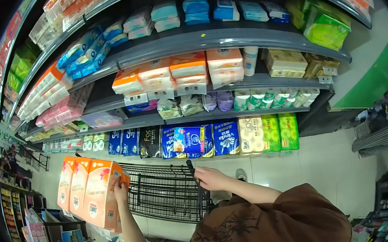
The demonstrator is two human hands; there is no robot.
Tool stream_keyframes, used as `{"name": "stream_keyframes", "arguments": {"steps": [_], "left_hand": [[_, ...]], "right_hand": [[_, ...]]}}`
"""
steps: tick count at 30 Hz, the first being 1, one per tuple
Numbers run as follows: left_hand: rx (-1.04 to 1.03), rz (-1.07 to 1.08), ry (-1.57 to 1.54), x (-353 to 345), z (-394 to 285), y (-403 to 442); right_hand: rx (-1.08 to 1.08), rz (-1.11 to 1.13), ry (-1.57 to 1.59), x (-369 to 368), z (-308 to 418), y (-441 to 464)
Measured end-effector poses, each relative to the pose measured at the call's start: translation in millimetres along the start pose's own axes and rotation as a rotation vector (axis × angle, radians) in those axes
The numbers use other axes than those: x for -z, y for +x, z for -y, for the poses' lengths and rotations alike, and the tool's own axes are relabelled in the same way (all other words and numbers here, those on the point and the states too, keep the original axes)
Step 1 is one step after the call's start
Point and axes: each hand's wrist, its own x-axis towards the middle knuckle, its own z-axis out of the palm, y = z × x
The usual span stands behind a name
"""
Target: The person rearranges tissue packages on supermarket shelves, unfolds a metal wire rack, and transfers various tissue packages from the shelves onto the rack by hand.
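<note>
My left hand (121,190) is at the right edge of a large orange pack of tissues (98,190), its fingers closed against the wrapper. The pack shows several orange blocks side by side, tilted, left of the shopping cart. My right hand (210,179) grips the handle of the black wire shopping cart (156,191), near the corner. Part of that handle is hidden behind the fingers. The mesh basket of the cart stretches between my two hands.
Shelves (158,49) ahead hold tissue packs and wipes. Blue toilet-paper packs (226,137) and green ones (280,131) line the bottom level. Hanging clothes (379,139) are at right; a display with boxes (68,233) stands at lower left. Pale tiled floor (319,167) shows at right.
</note>
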Motion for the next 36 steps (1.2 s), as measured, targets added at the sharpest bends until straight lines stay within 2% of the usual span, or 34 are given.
{"name": "stream_keyframes", "arguments": {"steps": [3,4,6,7,8,9,10,11,12,13,15,16,17,18,20,22,23,25,27,29,31,32,33,34,36], "left_hand": [[0.032,-0.128,0.014,-14,-45,-24],[-0.019,-0.157,0.075,-29,-40,-29],[0.007,-0.015,0.137,-54,-37,-43],[-0.156,-0.133,0.135,-80,-34,-57],[-0.184,-0.044,0.038,-85,-80,-84],[-0.311,-0.009,0.011,-96,-108,-108],[-0.279,0.025,0.007,-103,-155,-139],[-0.323,0.087,-0.137,-118,-169,-159],[-0.244,0.173,-0.254,-116,-210,-182],[-0.332,0.185,-0.218,-133,-209,-194],[-0.291,0.227,-0.263,-171,-209,-214],[-0.257,0.280,-0.340,-174,-226,-222],[-0.222,0.337,-0.403,-170,-236,-230],[-0.237,0.271,-0.361,-172,-234,-228],[-0.275,0.280,-0.372,-173,-230,-225],[-0.365,0.270,-0.311,-174,-232,-224],[-0.327,0.306,-0.325,-173,-231,-223],[-0.251,0.368,-0.357,-170,-235,-223],[-0.289,0.308,-0.365,-181,-223,-222],[-0.303,0.309,-0.370,-179,-224,-222],[-0.309,0.291,-0.351,-183,-219,-220],[-0.311,0.285,-0.337,-183,-216,-221],[-0.291,0.293,-0.342,-182,-216,-222],[-0.274,0.300,-0.346,-182,-218,-223],[-0.265,0.302,-0.332,-181,-219,-223]], "right_hand": [[-0.006,-0.033,-0.016,-6,-2,-1],[0.012,-0.032,-0.041,-7,-2,-3],[0.047,-0.042,-0.087,-8,-3,-2],[0.052,-0.045,-0.093,-9,-4,-1],[0.056,-0.048,-0.097,-11,-5,-1],[0.057,-0.048,-0.097,-16,-5,-2],[0.059,-0.083,-0.103,-21,-4,-3],[0.059,-0.115,-0.111,-24,-4,-3],[0.061,-0.145,-0.124,-25,-4,-5],[0.049,-0.100,-0.109,-22,-6,-3],[0.016,0.001,-0.091,-18,-4,-5],[0.068,-0.076,-0.124,-19,-4,-6],[0.073,-0.062,-0.125,-19,-7,-7],[0.077,-0.054,-0.119,-20,-8,-6],[0.022,0.009,-0.130,-20,-11,-10],[0.052,-0.094,-0.178,0,7,-25],[0.068,-0.148,-0.205,8,13,-35],[-0.153,-0.188,-0.171,3,1,-62],[-0.377,-0.261,-0.043,-11,-24,-92],[-0.563,-0.267,0.041,-40,-82,-139],[-0.732,-0.208,-0.003,-58,-124,-197],[-0.840,-0.128,-0.149,-76,-155,-239],[-0.680,0.185,-0.405,-138,-273,-330],[-0.900,0.527,-0.485,-118,-253,-347],[-1.013,0.639,-0.438,-88,-224,-377]]}}
